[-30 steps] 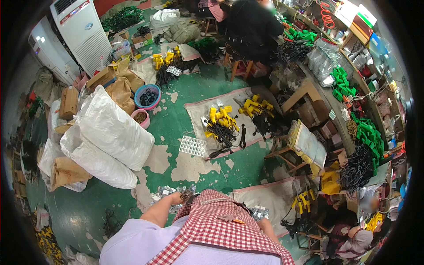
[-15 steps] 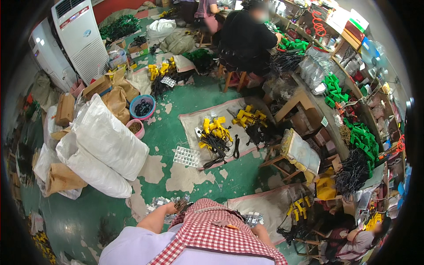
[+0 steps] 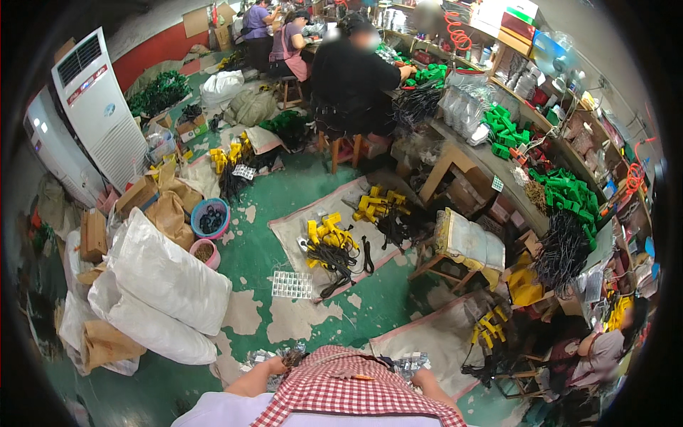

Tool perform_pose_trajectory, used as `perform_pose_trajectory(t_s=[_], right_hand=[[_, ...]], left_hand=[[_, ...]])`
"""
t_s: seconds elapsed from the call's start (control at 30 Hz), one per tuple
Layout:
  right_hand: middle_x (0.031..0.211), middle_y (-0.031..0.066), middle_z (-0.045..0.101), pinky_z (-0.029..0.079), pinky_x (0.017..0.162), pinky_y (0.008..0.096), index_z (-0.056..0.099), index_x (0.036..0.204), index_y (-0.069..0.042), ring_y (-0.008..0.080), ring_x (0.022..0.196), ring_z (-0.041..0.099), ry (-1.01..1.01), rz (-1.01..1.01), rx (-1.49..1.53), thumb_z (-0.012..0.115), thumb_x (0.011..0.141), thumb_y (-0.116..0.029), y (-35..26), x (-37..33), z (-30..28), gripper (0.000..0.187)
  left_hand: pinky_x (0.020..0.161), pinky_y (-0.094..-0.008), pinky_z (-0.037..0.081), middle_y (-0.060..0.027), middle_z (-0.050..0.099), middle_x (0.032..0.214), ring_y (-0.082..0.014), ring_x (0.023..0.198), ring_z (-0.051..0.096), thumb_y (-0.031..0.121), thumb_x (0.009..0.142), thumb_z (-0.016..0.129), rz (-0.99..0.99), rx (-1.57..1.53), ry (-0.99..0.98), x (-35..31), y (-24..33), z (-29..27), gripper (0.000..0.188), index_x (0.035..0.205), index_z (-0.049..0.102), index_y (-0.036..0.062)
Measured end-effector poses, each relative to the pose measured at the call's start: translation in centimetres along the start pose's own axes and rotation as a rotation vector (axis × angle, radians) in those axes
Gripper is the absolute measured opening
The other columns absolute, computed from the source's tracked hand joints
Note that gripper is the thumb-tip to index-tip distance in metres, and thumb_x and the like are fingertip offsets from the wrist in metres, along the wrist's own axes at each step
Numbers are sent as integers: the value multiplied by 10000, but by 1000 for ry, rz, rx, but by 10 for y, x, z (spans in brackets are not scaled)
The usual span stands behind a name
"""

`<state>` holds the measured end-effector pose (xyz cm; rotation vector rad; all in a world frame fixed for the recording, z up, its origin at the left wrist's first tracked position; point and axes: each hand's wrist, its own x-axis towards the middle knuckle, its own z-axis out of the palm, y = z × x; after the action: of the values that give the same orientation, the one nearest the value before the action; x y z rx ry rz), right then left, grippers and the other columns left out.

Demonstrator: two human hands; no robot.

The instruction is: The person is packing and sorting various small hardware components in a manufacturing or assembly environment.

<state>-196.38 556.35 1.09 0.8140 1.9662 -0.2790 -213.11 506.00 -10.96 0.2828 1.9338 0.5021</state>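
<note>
My left hand (image 3: 272, 366) hangs low beside the checked red-and-white apron (image 3: 334, 384), next to a cluster of small silvery, clear-looking pieces (image 3: 261, 357). A dark brownish bunch (image 3: 292, 355) shows between that hand and the apron. On the other side of the apron, my right hand (image 3: 422, 377) is next to similar silvery pieces (image 3: 411, 363). The fingers of both hands are too small and too hidden to make out, so I cannot tell whether they grip the pieces.
Ahead, a pale mat (image 3: 288, 226) bears yellow cabled parts (image 3: 331, 233); a white gridded tray (image 3: 292, 285) lies beside it. Stuffed white sacks (image 3: 171, 277) stand left. A padded stool (image 3: 466, 245) and a cluttered workbench (image 3: 455, 132) line the right. Co-workers (image 3: 352, 85) sit nearby.
The view has tilted up and turned slightly right, showing more of the far room. Both hands sit lower in the picture, still beside the silvery pieces.
</note>
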Motion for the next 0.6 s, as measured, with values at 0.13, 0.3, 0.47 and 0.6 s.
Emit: perform_pose_trajectory(t_s=[0.13, 0.3, 0.47, 0.6], right_hand=[[1076, 117, 558, 436, 816, 336, 608, 983, -79, 251, 1000, 533, 16, 17, 89, 575, 661, -275, -1, -25, -14, 378], [1092, 114, 550, 440, 813, 345, 607, 988, -74, 241, 1006, 532, -6, 28, 57, 559, 677, -265, 5, -26, -12, 368], [1071, 123, 560, 445, 803, 352, 611, 975, -63, 254, 983, 545, 53, 49, 164, 542, 681, -226, 9, -39, 3, 343], [1041, 122, 574, 449, 787, 371, 637, 925, -96, 253, 953, 559, -71, 107, 243, 640, 606, -152, 19, -10, 29, 324]], left_hand=[[614, -335, 433, -85, 595, 830, -208, 748, 568, 229, 815, 454, -10, 31, -6, 12, 10, -5, 221, 927, 567, 74], [609, -337, 434, -91, 595, 842, -212, 752, 569, 222, 819, 445, -28, 77, -32, 16, 7, -8, 228, 936, 567, 68], [605, -338, 435, -95, 596, 852, -216, 756, 570, 216, 822, 438, -38, 143, -101, 20, 6, -16, 234, 943, 566, 62], [606, -343, 436, -111, 594, 841, -225, 754, 572, 215, 805, 455, 12, 299, -208, 16, 29, -58, 232, 924, 567, 51]])
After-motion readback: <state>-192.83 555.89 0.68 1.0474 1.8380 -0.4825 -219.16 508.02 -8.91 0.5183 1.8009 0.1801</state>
